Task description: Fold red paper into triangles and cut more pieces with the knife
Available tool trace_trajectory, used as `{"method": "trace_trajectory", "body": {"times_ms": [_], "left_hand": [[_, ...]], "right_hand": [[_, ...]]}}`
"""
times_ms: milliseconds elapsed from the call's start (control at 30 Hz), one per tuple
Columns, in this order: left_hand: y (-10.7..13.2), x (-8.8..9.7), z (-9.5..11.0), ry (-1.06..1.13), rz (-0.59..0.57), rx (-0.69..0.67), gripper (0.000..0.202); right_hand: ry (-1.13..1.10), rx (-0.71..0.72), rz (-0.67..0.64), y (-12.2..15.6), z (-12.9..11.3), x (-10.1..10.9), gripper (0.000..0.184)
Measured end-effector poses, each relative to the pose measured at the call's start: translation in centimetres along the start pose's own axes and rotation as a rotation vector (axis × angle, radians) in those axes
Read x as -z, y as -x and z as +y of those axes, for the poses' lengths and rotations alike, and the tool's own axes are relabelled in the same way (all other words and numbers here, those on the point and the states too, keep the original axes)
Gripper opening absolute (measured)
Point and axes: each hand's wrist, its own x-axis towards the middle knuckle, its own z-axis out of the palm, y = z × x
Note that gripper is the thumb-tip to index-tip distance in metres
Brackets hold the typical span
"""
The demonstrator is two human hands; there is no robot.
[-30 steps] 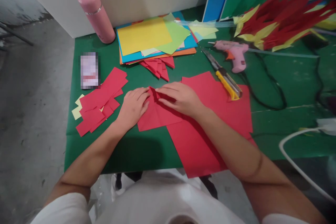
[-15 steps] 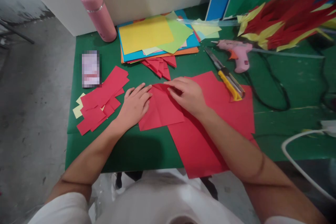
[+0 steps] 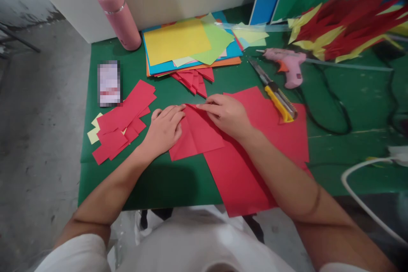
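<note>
The light, limp red sheet [image 3: 199, 138], probably best taken by an edge, is pinned under the spread left hand [image 3: 164, 129] and the right hand's [image 3: 228, 114] joined fingers.

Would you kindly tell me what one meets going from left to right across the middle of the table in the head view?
Red strips → left hand → right hand → knife → white cable.
</note>
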Motion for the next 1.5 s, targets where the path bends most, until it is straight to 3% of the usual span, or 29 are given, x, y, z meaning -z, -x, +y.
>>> {"method": "trace_trajectory", "body": {"times_ms": [333,1233,1500], "left_hand": [[-0.02,-0.16,0.19,0.006,0.007,0.023,0.045],[0.10,-0.63,0.00,-0.030,-0.013,0.005,0.044],[-0.06,-0.56,0.16,-0.062,-0.040,0.018,0.056]], "right_hand": [[0.028,0.035,-0.091,-0.13,0.21,0.36,0.041],[-0.008,0.082,-0.146,-0.53,0.45,0.74,0.040],[0.010,0.092,-0.154,-0.51,0.36,0.88,0.040]]}}
